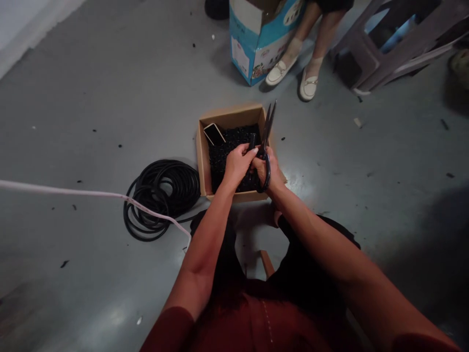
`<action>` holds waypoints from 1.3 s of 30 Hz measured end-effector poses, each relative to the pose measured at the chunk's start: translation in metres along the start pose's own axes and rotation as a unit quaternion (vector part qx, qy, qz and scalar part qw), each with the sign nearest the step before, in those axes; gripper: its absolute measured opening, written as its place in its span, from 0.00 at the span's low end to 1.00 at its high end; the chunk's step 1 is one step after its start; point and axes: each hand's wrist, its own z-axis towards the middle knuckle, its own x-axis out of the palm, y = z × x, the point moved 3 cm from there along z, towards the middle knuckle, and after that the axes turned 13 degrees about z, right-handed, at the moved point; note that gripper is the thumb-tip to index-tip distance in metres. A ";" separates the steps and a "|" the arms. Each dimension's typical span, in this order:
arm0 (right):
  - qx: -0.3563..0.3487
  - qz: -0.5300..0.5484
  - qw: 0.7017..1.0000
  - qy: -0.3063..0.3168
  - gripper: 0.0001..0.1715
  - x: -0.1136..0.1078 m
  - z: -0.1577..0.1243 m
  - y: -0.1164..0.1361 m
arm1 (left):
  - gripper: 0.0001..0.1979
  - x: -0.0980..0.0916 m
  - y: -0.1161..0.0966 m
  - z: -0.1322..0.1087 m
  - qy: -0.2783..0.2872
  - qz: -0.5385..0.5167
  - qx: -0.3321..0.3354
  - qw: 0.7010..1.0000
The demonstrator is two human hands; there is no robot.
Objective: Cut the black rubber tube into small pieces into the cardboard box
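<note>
My right hand (270, 172) is closed through the black handles of a large pair of scissors (266, 134), whose blades point up and away over the box. My left hand (238, 161) is pinched on a short black tube piece (252, 142) held against the scissors. Both hands hover over a small open cardboard box (202, 161) filled with black cut pieces (223, 152). A phone (214, 133) leans in the box's far left corner.
A coil of black tubing (161, 198) lies on the grey floor left of the box. A white cord (91, 193) crosses it. A blue carton (256, 44), another person's feet in white shoes (293, 73) and a stool (395, 44) stand beyond.
</note>
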 end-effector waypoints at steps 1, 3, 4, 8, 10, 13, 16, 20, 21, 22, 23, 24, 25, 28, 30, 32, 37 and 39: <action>0.003 -0.003 1.000 -0.006 0.25 0.000 0.001 -0.001 | 0.13 0.002 0.002 0.001 0.010 -0.008 -0.006 1.000; 0.009 -0.002 1.000 -0.008 0.26 -0.001 0.003 -0.002 | 0.13 0.005 0.008 0.007 0.018 -0.022 -0.012 1.000; 0.012 0.002 1.000 -0.001 0.26 -0.001 0.005 -0.003 | 0.13 0.005 0.012 0.010 0.012 -0.032 -0.012 0.999; 0.031 -0.028 0.998 0.040 0.25 -0.009 0.009 -0.003 | 0.19 -0.005 0.024 0.022 -0.014 -0.061 -0.010 0.998; 0.022 -0.111 0.991 0.064 0.25 -0.014 0.010 0.000 | 0.20 -0.016 0.027 0.025 -0.016 -0.053 -0.009 0.998; -0.017 -0.259 0.959 0.114 0.27 -0.019 0.009 0.006 | 0.20 -0.037 0.030 0.024 -0.020 -0.028 0.001 0.999; -0.049 -0.351 0.925 0.141 0.28 -0.021 0.007 0.011 | 0.19 -0.052 0.034 0.022 0.000 0.000 0.004 1.000; -0.047 -0.377 0.913 0.152 0.28 -0.018 0.002 0.014 | 0.19 -0.061 0.040 0.022 0.008 0.037 -0.005 0.999; -0.040 -0.375 0.913 0.154 0.28 -0.016 0.000 0.014 | 0.19 -0.061 0.040 0.022 0.006 0.042 -0.004 0.999; -0.033 -0.371 0.915 0.156 0.28 -0.015 -0.001 0.015 | 0.19 -0.061 0.040 0.023 0.003 0.046 -0.001 0.999; -0.025 -0.365 0.917 0.159 0.28 -0.013 -0.002 0.015 | 0.19 -0.061 0.040 0.023 0.000 0.049 0.004 0.999; -0.018 -0.360 0.918 0.166 0.28 -0.012 -0.003 0.015 | 0.18 -0.061 0.039 0.024 -0.003 0.052 0.009 0.999; -0.009 -0.355 0.919 0.172 0.27 -0.011 -0.004 0.015 | 0.18 -0.061 0.038 0.025 -0.005 0.054 0.012 0.998; 0.013 -0.346 0.919 0.186 0.29 -0.009 -0.005 0.016 | 0.16 -0.059 0.036 0.026 -0.001 0.067 0.010 0.998; 0.023 -0.333 0.923 0.193 0.30 -0.008 -0.005 0.017 | 0.16 -0.059 0.035 0.025 0.017 0.079 0.009 0.997; 0.032 -0.321 0.925 0.202 0.31 -0.007 -0.005 0.019 | 0.16 -0.058 0.032 0.023 0.037 0.089 0.015 0.995; 0.040 -0.292 0.927 0.233 0.33 -0.006 -0.004 0.022 | 0.16 -0.059 0.027 0.018 0.070 0.109 0.026 0.991; 0.041 -0.287 0.927 0.239 0.33 -0.007 -0.004 0.022 | 0.17 -0.059 0.026 0.017 0.081 0.120 0.030 0.989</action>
